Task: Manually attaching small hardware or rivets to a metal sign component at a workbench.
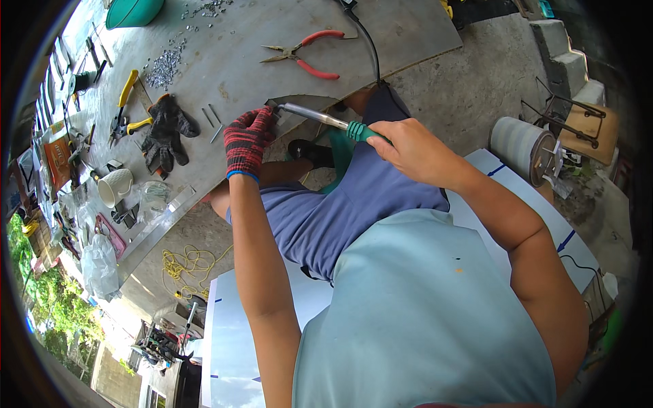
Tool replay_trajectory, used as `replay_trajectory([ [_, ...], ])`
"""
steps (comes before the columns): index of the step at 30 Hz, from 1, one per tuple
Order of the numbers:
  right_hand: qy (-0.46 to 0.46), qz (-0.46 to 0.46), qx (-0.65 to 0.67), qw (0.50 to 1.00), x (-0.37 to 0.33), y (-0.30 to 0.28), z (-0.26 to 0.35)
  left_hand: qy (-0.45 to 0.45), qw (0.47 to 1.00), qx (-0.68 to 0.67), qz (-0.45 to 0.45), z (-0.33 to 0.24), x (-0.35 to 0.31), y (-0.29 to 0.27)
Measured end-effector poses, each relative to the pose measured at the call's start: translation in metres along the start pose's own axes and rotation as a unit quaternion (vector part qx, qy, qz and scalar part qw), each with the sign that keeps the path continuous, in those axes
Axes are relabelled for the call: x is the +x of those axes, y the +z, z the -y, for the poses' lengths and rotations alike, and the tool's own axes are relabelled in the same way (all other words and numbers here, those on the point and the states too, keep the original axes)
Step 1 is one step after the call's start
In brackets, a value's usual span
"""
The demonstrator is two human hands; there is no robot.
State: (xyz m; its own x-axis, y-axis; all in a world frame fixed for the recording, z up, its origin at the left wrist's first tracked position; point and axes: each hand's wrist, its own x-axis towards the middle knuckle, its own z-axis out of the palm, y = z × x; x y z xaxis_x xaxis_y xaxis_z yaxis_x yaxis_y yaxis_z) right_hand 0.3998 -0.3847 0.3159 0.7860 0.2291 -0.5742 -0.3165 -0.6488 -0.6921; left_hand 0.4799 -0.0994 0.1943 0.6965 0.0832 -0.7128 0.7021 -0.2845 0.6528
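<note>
My left hand (247, 141), in a red and black knit glove with a blue cuff, is closed at the table's edge on a small dark piece (273, 106), whose shape I cannot make out. From the right, my bare right hand (413, 148) grips a green-handled tool with a metal shaft (314, 113). The shaft points left, its tip meeting the dark piece at my gloved fingers. Beyond it lie red-handled long-nose pliers (297, 54), jaws apart. Several thin metal rods (212, 119) lie left of the glove.
On the grey table (224, 47) are a dark glove (166, 132), yellow-handled pliers (125, 102), metal bits (166, 66), a white cup (114, 188) and a green basin (133, 12). A black cable (371, 47) hangs over the edge. Yellow cord (187, 270) lies on the floor.
</note>
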Motion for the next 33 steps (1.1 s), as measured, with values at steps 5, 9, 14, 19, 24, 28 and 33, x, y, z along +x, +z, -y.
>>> replay_trajectory([
  [5,0.012,0.007,0.010,1.000,0.002,-0.001,-0.002,0.001,1.000,0.000,0.002,-0.001,0.000,0.000],
  [9,0.002,0.004,0.001,1.000,0.003,-0.001,-0.006,0.000,1.000,0.006,-0.002,-0.001,-0.001,0.001],
  [14,-0.030,0.002,-0.020,0.999,0.004,0.000,-0.010,0.003,1.000,0.011,0.003,-0.001,0.000,0.000],
  [19,-0.026,-0.006,-0.012,1.000,0.003,0.001,-0.009,-0.007,1.000,0.011,-0.002,-0.002,0.000,0.001],
  [24,-0.060,-0.025,-0.035,0.997,0.003,0.008,-0.015,-0.011,1.000,0.004,-0.004,-0.002,0.000,0.001],
  [28,-0.079,-0.037,-0.039,0.995,0.003,0.010,-0.017,-0.010,1.000,-0.001,-0.001,-0.002,-0.001,0.001],
  [33,-0.040,-0.008,-0.011,0.999,0.002,0.004,-0.014,-0.015,1.000,-0.017,0.000,-0.001,0.000,0.001],
])
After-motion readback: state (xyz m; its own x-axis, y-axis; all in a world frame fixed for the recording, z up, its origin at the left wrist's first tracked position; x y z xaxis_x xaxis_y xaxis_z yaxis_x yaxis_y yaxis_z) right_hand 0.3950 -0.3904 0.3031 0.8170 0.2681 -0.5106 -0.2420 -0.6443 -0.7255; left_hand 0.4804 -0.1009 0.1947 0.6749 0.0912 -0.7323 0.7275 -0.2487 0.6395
